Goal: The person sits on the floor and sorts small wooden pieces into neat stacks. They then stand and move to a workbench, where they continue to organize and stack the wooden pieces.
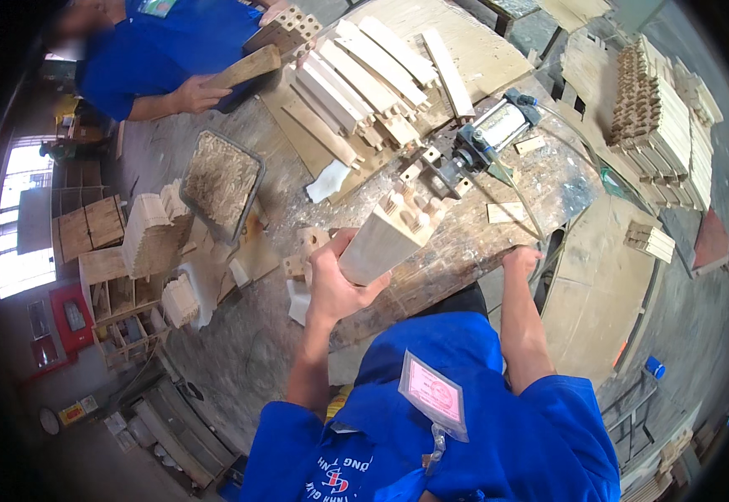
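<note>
Here, the left hand (337,280) clasps a wooden block (384,243); the right hand (521,260), grip unclear, extends to the bench (458,266).

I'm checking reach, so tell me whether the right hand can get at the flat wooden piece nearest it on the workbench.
Probably yes: the right hand is by the near edge of the workbench, close to the flat wooden piece, with nothing visible standing between, though the thin hose curves close by.

Bright window (25,188) and red box (71,316), far left
The box sits below the window, beside a wooden shelf (120,313) with compartments.
</note>
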Tool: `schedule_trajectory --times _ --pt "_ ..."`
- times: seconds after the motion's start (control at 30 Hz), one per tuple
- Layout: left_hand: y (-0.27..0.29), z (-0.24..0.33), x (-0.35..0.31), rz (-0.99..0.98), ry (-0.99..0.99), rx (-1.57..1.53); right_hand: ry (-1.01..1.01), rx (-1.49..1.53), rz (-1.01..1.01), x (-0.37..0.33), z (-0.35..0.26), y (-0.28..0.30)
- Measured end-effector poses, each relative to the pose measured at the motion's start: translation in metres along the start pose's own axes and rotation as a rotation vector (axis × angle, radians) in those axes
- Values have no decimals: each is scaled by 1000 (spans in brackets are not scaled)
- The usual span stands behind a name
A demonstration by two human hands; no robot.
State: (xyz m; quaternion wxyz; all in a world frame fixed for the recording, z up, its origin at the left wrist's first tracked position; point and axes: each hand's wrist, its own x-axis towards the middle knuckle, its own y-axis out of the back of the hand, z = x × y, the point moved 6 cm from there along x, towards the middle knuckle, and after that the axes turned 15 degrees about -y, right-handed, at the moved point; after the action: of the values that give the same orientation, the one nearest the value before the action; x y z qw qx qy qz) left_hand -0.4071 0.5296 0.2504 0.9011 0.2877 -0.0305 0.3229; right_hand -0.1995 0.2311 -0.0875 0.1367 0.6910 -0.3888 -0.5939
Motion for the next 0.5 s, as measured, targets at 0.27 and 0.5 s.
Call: schedule_trajectory --times 0.27,0.5 --pt "3 30 -14 96 -80 375 -39 80 -55 -7 0 3" --pt "-16 35 -22 97 -222 545 -39 89 -83 -4 1 0"
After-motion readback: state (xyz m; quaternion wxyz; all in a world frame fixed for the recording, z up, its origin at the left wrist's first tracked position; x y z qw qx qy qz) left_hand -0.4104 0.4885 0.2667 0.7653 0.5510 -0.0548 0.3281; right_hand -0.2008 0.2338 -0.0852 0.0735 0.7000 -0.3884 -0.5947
